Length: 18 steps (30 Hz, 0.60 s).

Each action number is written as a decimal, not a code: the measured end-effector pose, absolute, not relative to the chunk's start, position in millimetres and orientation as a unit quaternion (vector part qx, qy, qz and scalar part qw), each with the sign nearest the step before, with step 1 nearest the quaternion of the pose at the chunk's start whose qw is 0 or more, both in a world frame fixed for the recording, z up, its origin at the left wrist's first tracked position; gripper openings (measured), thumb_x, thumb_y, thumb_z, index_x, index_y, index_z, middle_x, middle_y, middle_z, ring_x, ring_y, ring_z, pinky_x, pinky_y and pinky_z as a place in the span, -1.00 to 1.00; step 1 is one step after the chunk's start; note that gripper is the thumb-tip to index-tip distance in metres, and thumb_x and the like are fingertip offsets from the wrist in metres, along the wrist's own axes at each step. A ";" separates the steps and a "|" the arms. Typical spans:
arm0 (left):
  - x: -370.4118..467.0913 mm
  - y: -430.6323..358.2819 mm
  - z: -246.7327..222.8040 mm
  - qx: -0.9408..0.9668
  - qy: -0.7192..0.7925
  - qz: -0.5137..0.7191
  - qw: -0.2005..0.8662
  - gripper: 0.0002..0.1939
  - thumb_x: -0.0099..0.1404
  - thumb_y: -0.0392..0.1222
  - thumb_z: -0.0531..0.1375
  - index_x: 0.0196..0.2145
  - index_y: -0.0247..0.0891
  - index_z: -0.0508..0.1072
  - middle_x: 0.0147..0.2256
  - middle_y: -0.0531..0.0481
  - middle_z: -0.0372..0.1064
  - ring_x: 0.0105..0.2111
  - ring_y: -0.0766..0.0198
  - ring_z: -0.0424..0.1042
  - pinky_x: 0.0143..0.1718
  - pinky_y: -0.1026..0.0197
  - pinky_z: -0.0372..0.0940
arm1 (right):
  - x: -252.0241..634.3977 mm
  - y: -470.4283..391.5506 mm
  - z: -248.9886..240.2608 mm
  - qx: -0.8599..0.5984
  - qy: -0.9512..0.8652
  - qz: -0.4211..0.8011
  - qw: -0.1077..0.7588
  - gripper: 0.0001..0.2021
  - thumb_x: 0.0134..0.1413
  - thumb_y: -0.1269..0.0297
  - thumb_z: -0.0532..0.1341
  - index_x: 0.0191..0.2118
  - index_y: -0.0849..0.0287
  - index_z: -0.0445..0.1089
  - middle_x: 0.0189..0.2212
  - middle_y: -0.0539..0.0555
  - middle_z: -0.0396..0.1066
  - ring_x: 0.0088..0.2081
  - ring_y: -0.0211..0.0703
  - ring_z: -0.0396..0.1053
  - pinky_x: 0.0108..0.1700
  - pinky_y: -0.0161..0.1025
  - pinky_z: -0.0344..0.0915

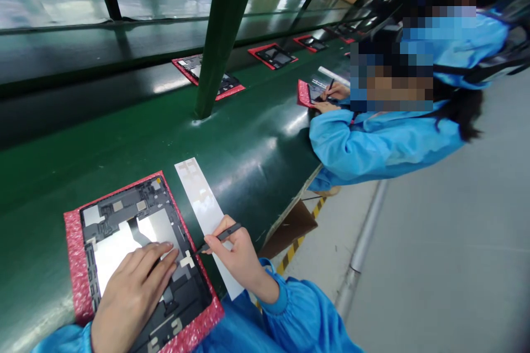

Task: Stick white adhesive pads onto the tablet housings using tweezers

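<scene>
An opened tablet (pixel 161 220) lies on a red bubble-wrap sheet (pixel 78 265), its dark inner boards and silvery panels facing up. Across its middle rests my left hand (pixel 134 292), fingers stretched out and lying on it, holding nothing. My right hand (pixel 238 256) pinches slim black tweezers (pixel 223 233) near the tablet's right edge. Their tip points at a small pale sticker (pixel 187 259) on the tablet; whether it touches is unclear. Partly under my right hand, a white strip (pixel 202 196) with pale sticker pieces lies beside the tablet.
A green post (pixel 219 33) rises from the green bench (pixel 136 143). Beyond it more tablets (pixel 273 57) lie on red sheets. To the right, a co-worker in a blue smock (pixel 372 140) bends over another tablet. A brown cardboard box (pixel 292 226) stands below the bench edge.
</scene>
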State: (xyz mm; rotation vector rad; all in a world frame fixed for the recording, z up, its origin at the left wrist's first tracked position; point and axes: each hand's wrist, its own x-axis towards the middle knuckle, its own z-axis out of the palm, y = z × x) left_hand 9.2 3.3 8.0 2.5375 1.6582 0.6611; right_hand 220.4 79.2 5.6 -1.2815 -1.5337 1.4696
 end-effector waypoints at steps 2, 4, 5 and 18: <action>9.3 3.3 7.7 0.817 0.536 0.213 0.022 -0.73 0.41 -0.20 0.03 -0.05 -0.26 0.46 -0.11 -0.09 0.44 -0.15 0.17 0.41 -0.12 0.11 0.24 | 219.8 79.7 5.8 -0.490 -0.586 0.559 0.321 -0.81 0.12 0.29 0.24 -0.46 0.14 0.26 -0.54 -0.08 0.37 -0.46 -0.13 0.56 -0.49 -0.34 0.35; 9.1 3.2 7.5 0.816 0.537 0.213 0.024 -0.73 0.41 -0.20 0.03 -0.05 -0.25 0.46 -0.11 -0.08 0.44 -0.15 0.17 0.41 -0.11 0.12 0.24 | 219.4 80.0 5.7 -0.493 -0.581 0.563 0.319 -0.81 0.11 0.28 0.25 -0.46 0.14 0.26 -0.54 -0.08 0.37 -0.47 -0.12 0.56 -0.51 -0.35 0.34; 8.9 3.1 7.3 0.817 0.536 0.213 0.024 -0.73 0.42 -0.20 0.02 -0.04 -0.25 0.46 -0.10 -0.08 0.44 -0.15 0.17 0.41 -0.11 0.12 0.23 | 219.3 80.0 5.6 -0.494 -0.579 0.565 0.318 -0.82 0.11 0.28 0.25 -0.46 0.14 0.26 -0.54 -0.08 0.37 -0.48 -0.12 0.56 -0.51 -0.35 0.34; 7.8 1.6 5.3 0.827 0.524 0.202 0.022 -0.72 0.42 -0.25 0.02 -0.02 -0.29 0.43 -0.08 -0.11 0.42 -0.10 0.14 0.36 -0.08 0.09 0.18 | 220.6 79.1 5.9 -0.495 -0.598 0.553 0.304 -0.80 0.13 0.29 0.24 -0.48 0.15 0.27 -0.53 -0.08 0.36 -0.46 -0.14 0.56 -0.50 -0.36 0.35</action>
